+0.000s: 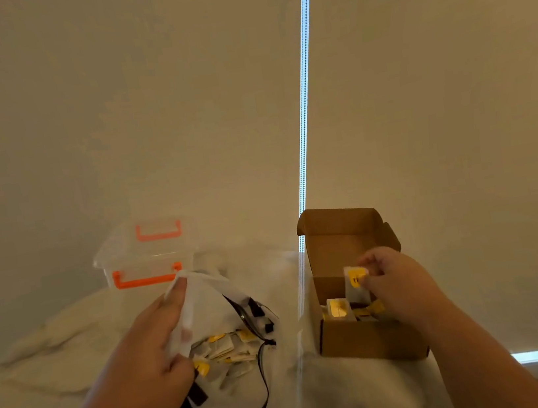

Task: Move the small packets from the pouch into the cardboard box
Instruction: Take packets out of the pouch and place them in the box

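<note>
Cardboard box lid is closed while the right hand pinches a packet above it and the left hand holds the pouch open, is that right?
Not quite. In the head view the cardboard box has its lid open, standing up behind it. The rest holds: the right hand pinches a packet above it and the left hand holds the pouch open.

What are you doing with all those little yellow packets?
A person is moving small packets from a white pouch into a cardboard box. The left hand holds the pouch open, with many packets inside. The right hand pinches one packet over the open box, where several already lie.
</note>
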Motion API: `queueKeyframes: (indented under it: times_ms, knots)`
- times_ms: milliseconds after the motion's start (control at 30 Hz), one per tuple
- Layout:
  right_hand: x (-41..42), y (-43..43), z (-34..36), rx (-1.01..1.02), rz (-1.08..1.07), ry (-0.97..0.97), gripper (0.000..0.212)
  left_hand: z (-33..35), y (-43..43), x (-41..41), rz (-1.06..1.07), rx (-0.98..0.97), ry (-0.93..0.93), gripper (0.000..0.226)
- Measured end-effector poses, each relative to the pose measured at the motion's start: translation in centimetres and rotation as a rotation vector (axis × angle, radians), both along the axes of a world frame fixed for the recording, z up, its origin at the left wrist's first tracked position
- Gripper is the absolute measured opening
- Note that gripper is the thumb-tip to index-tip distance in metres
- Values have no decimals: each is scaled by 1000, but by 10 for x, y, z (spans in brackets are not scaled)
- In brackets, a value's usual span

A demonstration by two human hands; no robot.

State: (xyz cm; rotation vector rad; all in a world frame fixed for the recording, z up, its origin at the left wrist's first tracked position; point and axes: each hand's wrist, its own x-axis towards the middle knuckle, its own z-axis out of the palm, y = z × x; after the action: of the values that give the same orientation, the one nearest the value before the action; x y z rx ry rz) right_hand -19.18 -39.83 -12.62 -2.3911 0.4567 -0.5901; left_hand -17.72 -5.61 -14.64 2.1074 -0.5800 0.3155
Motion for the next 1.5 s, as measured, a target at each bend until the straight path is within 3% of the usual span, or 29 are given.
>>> queueKeyframes:
  times_ms: [133, 233, 300, 533, 633, 767, 867, 967, 1100, 1200, 1367, 1500]
  knots:
    - [18, -11, -13, -83, -31, 235, 22, -2, -2, 1, -12, -25, -6, 76]
    - [28, -7, -8, -174, -10, 458, 36, -2, -3, 0, 2, -25, -12, 77]
    - [30, -6, -9, -237, -15, 507, 37, -1, -2, 0, -1, -17, -21, 79]
    - [18, -4, -12, -210, -87, 310, 26, 2, -1, -4, -2, 80, -23, 88]
    - [14, 0, -8, -156, -123, 126, 22, 2, 0, -5, 5, 64, -13, 86]
    - [-3, 35, 13, -129, 17, -186, 7, 1, 0, -6, 18, 95, -34, 86]
    - [-24, 83, 29, -14, 217, -311, 11, 5, -2, -8, -3, 96, -28, 86]
    - [-32, 133, 20, 48, 485, -138, 13, 5, -1, -8, -23, 90, -36, 87]
    - [-2, 173, -23, -168, 641, 134, 30, 2, -1, -1, -75, 87, -54, 90]
    - [26, 184, -41, -215, 609, 150, 32, 3, -2, -1, -95, 68, -72, 89]
    - [48, 187, -66, -264, 497, 83, 17, -1, -4, 3, -138, 109, -121, 87]
    - [60, 190, -82, -420, 488, 120, 24, -4, -7, 4, -154, 100, -108, 86]
